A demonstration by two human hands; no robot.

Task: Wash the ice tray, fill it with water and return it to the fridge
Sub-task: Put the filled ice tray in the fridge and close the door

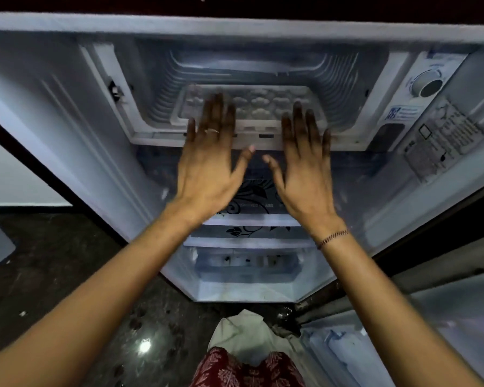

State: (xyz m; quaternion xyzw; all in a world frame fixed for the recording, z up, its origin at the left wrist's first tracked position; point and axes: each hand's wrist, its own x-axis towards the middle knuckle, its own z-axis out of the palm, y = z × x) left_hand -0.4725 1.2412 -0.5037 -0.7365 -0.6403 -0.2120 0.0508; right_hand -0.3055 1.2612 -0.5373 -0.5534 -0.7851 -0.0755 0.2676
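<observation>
Your left hand (207, 160) and right hand (305, 163) are both flat, fingers straight and slightly spread, gripping nothing. The ice tray (263, 103) lies under and just beyond your fingertips, inside the freezer compartment (162, 88) of the open fridge (53, 107). Contact with the tray's near edge cannot be confirmed; the fingers are blurred.

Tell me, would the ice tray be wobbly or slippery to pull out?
Probably stiff: the ice tray looks like moulded plastic. Likely light, since it is thin and shallow. Tilting could spill any water; I cannot see any.
</observation>
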